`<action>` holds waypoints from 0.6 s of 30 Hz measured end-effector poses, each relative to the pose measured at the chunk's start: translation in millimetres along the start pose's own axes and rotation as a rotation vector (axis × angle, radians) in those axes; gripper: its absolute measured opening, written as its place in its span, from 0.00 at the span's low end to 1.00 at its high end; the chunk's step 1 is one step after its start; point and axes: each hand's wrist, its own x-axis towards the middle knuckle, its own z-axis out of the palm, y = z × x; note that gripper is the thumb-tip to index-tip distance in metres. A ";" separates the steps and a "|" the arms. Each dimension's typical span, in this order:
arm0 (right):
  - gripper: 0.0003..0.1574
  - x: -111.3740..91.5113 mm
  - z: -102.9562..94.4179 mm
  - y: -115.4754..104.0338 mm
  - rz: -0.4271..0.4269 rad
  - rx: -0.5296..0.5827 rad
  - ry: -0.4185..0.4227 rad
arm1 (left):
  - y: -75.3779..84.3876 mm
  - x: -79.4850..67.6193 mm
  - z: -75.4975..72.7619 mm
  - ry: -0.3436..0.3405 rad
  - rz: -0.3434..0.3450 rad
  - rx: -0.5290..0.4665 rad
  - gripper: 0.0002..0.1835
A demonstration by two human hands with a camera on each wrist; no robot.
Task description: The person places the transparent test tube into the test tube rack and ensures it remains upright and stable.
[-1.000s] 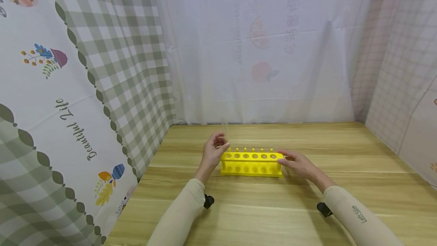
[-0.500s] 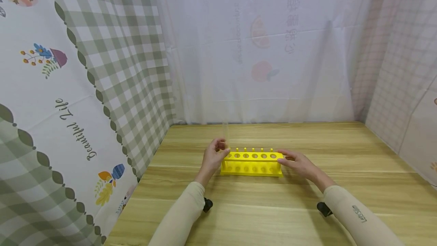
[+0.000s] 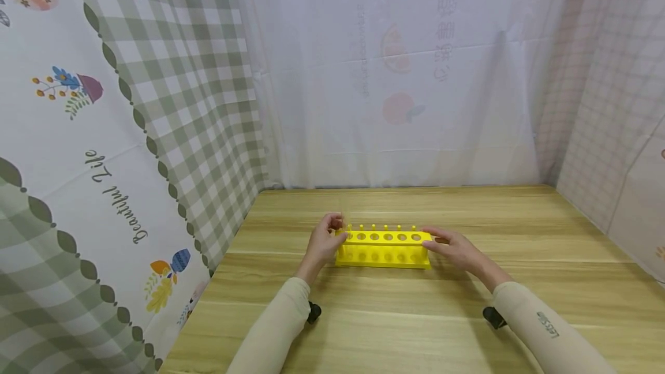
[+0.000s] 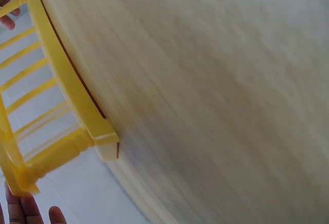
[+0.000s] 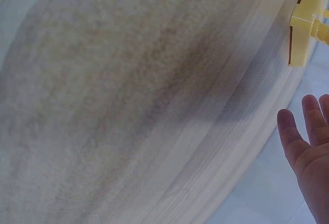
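A yellow test tube rack [image 3: 387, 242] stands upright on the table, with a row of round holes and a row of short pegs behind them. At its left end my left hand [image 3: 323, 242] pinches a clear test tube [image 3: 343, 208], faint against the background, whose upper part rises above the leftmost hole. My right hand [image 3: 456, 251] holds the rack's right end between thumb and fingers. In the left wrist view the rack [image 4: 64, 64] shows from the side, with left fingertips [image 4: 31, 211] by its top corner. In the right wrist view several fingers [image 5: 293, 131] are extended near the rack [image 5: 306, 23].
The wood-grain table [image 3: 405, 328] extends around the rack on every side. A green checked cloth [image 3: 197, 91] hangs along the left, a white sheet [image 3: 322, 103] behind, and another pale checked sheet [image 3: 597, 103] on the right. Both wrists carry small black cameras.
My left hand has lowered slightly at the rack's left end, and the test tube has sunk, with less of it showing above the rack. The right hand and the rack stay in place.
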 end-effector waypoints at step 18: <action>0.42 -5.6 -1.9 -5.1 -0.044 -0.115 -0.017 | -19.9 4.9 -42.2 0.052 -0.048 0.181 0.18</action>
